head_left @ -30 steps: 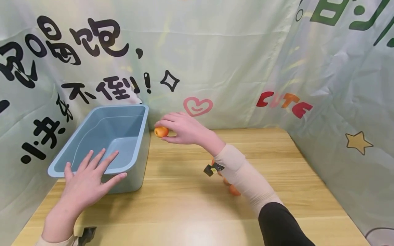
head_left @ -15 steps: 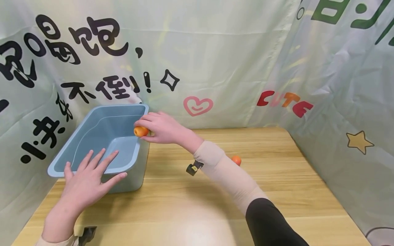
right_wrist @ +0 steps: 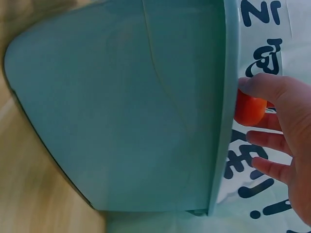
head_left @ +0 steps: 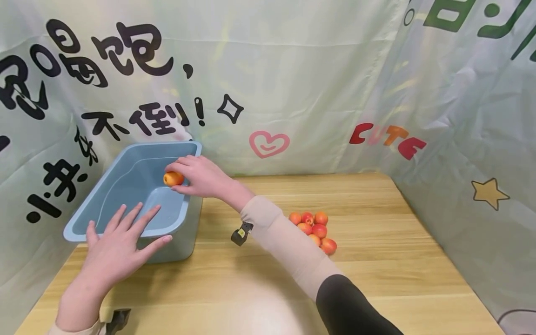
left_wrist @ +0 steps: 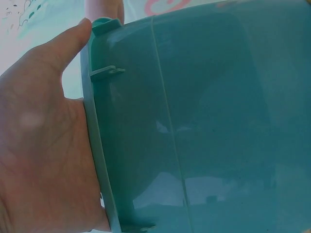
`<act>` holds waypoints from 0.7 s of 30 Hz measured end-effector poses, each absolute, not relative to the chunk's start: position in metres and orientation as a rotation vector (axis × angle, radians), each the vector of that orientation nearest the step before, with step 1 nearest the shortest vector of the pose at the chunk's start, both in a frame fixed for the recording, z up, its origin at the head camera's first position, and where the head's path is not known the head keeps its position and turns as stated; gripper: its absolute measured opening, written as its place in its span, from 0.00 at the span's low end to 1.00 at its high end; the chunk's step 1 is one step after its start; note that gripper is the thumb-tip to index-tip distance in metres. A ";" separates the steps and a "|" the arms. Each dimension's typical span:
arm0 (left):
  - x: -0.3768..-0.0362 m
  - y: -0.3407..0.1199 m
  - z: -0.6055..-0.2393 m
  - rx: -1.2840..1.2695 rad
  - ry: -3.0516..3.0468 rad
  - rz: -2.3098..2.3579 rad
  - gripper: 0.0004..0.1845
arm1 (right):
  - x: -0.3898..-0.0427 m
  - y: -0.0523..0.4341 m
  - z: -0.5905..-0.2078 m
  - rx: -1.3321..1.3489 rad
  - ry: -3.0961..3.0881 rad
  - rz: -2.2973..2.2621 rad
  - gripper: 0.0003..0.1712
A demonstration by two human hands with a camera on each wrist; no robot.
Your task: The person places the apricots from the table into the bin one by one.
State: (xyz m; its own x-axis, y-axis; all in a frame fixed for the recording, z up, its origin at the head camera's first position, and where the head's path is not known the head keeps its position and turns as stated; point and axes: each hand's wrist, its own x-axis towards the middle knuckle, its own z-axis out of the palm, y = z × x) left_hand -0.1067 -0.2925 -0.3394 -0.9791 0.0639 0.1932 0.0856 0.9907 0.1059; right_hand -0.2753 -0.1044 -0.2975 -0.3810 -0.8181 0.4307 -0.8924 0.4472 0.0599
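Right hand (head_left: pixel 203 178) pinches fruit (head_left: pixel 173 179) over tub (head_left: pixel 188 232), 3 o'clock side; dropping from this height could bruise it. Left hand (head_left: pixel 114 251) splayed at 6 o'clock.

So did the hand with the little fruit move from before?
Yes: the right hand moved left. It was right of the blue bin; now it reaches over the bin's right rim, holding the orange fruit.
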 end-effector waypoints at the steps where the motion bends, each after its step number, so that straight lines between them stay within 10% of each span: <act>1: -0.107 -0.293 -0.340 -0.111 -2.945 -0.170 0.46 | -0.276 -0.106 -0.298 1.445 -2.310 0.269 0.24; 21: -0.106 -0.292 -0.339 -0.113 -2.938 -0.178 0.46 | -0.282 -0.122 -0.318 1.355 -2.394 0.234 0.23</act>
